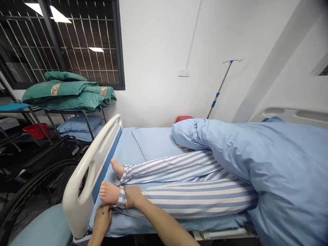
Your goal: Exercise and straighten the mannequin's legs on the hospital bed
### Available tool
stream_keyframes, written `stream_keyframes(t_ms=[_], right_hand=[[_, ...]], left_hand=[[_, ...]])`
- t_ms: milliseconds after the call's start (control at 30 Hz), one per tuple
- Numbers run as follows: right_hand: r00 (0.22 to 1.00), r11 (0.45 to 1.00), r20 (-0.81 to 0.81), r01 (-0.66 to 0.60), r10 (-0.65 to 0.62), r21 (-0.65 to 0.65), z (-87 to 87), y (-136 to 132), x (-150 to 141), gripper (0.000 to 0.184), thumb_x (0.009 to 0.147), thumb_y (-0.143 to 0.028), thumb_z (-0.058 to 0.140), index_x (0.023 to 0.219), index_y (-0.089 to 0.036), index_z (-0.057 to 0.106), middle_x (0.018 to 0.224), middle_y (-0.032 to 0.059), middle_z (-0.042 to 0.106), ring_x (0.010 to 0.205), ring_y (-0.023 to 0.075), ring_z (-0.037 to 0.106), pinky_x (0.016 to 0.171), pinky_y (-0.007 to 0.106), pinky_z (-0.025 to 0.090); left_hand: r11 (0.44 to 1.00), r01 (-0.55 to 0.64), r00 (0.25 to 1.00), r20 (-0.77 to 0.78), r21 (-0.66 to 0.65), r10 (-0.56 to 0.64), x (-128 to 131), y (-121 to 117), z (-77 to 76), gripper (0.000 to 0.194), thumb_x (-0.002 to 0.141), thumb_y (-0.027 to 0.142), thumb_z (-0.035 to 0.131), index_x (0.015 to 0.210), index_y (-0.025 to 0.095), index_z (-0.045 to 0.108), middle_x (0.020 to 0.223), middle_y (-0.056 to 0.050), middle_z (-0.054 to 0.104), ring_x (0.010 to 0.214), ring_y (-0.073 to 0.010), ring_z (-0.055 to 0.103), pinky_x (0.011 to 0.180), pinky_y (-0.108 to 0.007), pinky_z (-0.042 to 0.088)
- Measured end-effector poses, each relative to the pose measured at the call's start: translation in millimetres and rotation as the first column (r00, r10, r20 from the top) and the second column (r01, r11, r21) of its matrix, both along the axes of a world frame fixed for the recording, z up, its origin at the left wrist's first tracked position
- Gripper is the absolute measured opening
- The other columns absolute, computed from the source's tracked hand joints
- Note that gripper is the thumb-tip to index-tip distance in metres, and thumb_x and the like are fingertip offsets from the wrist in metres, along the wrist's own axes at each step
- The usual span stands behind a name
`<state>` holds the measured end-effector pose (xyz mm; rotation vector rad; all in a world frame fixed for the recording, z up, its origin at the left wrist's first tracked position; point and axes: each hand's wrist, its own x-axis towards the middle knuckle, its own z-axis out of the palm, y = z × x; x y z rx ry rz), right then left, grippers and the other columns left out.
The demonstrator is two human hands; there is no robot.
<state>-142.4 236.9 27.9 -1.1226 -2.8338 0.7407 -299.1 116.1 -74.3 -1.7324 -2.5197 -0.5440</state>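
The pale blue sheet [151, 145] of the hospital bed ran out in front of us, and our two bare hands worked low at its foot end. Our left hand [101, 221] sat at the near edge of the mattress, just below the nearer foot, with its fingers [104, 209] drawn narrow on the cloth there; we could not tell whether they pinched the sheet or the trouser hem. Our right hand [133, 197], its forearm crossing in from the lower right, lay on the cuff [121, 200] of the striped pyjama trousers [194, 198], its fingers bent down over the cloth at the ankle and holding it. The trousers were on a patient manikin [109, 192], lying with both bare feet close to the white footboard [75, 205] and its upper body under a blue quilt [282, 164]. Beyond the footboard stood a wheelchair [33, 191] with a blue seat, and farther back a metal rack [87, 124] held folded green bedding [69, 94] above blue pillows [79, 129], with a red basin [36, 130] nearby. Past the head of the bed, an IV pole [220, 89] leaned against the white wall [153, 51], near a wall switch [183, 72] and a barred window [84, 44].
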Motion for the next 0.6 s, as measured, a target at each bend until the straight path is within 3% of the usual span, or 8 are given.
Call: stream_keyframes(t_ms=[133, 233, 333, 433, 533, 600], right_hand=[[0.984, 0.994, 0.178, -0.032, 0.013, 0.107, -12.9, -1.6, 0.9, 0.077, 0.05, -0.039, 0.075, 0.119, -0.015, 0.05, 0.099, 0.0172, 0.066, 0.088, 0.0376, 0.063, 0.074, 0.049, 0.05], [0.979, 0.998, 0.194, -0.062, 0.057, 0.02, -7.1, 4.5, 7.1, 0.083, 0.049, -0.045, 0.075, 0.121, -0.015, 0.048, 0.104, 0.0182, 0.064, 0.092, 0.0385, 0.062, 0.076, 0.05, 0.049], [0.991, 0.99, 0.076, -0.103, 0.111, -0.094, 4.1, 16.4, 22.6, 0.088, 0.047, -0.052, 0.075, 0.123, -0.015, 0.049, 0.112, 0.0173, 0.062, 0.099, 0.0377, 0.059, 0.08, 0.045, 0.048], [0.992, 0.99, -0.128, -0.039, 0.021, -0.136, 15.2, 36.7, 50.9, 0.081, 0.056, -0.059, 0.069, 0.123, -0.016, 0.052, 0.117, 0.014, 0.06, 0.105, 0.033, 0.057, 0.086, 0.038, 0.045], [0.971, 0.978, -0.19, 0.109, -0.143, -0.18, 21.7, 65.3, 92.4, 0.06, 0.07, -0.052, 0.061, 0.117, -0.016, 0.058, 0.108, 0.0111, 0.064, 0.099, 0.0281, 0.059, 0.084, 0.033, 0.044], [0.962, 0.961, -0.162, 0.184, -0.219, -0.207, 22.6, 84.3, 124.6, 0.049, 0.071, -0.043, 0.061, 0.111, -0.015, 0.062, 0.099, 0.0098, 0.067, 0.093, 0.0263, 0.061, 0.08, 0.032, 0.044]], left_hand=[[0.994, 0.031, 0.998, -0.065, 0.105, -0.025, -3.5, 2.6, -11.6, 0.036, 0.076, 0.019, 0.034, 0.079, 0.015, 0.069, 0.083, -0.011, 0.071, 0.084, -0.0261, 0.064, 0.082, -0.038, 0.049], [0.98, 0.063, 0.995, -0.093, 0.189, -0.046, -10.3, -1.8, -17.2, 0.037, 0.075, 0.019, 0.034, 0.083, 0.014, 0.07, 0.084, -0.011, 0.071, 0.083, -0.025, 0.064, 0.082, -0.037, 0.049], [0.978, 0.036, 0.998, -0.062, 0.205, -0.024, -14.3, -14.4, -13.9, 0.036, 0.074, 0.022, 0.036, 0.087, 0.015, 0.069, 0.084, -0.009, 0.071, 0.082, -0.0241, 0.065, 0.08, -0.038, 0.049], [0.973, -0.034, 0.999, -0.011, 0.227, 0.038, 0.4, -31.2, 10.1, 0.035, 0.076, 0.03, 0.038, 0.093, 0.017, 0.066, 0.091, -0.009, 0.071, 0.083, -0.0245, 0.064, 0.077, -0.037, 0.049], [0.957, -0.092, 0.996, 0.03, 0.275, 0.087, 39.2, -35.7, 55.4, 0.031, 0.079, 0.034, 0.04, 0.097, 0.021, 0.062, 0.097, -0.009, 0.068, 0.089, -0.025, 0.062, 0.082, -0.037, 0.047], [0.952, 0.015, 0.998, 0.057, 0.305, -0.034, 71.4, -19.4, 89.5, 0.026, 0.079, 0.034, 0.043, 0.092, 0.023, 0.062, 0.089, -0.009, 0.068, 0.084, -0.0242, 0.061, 0.083, -0.037, 0.046]])
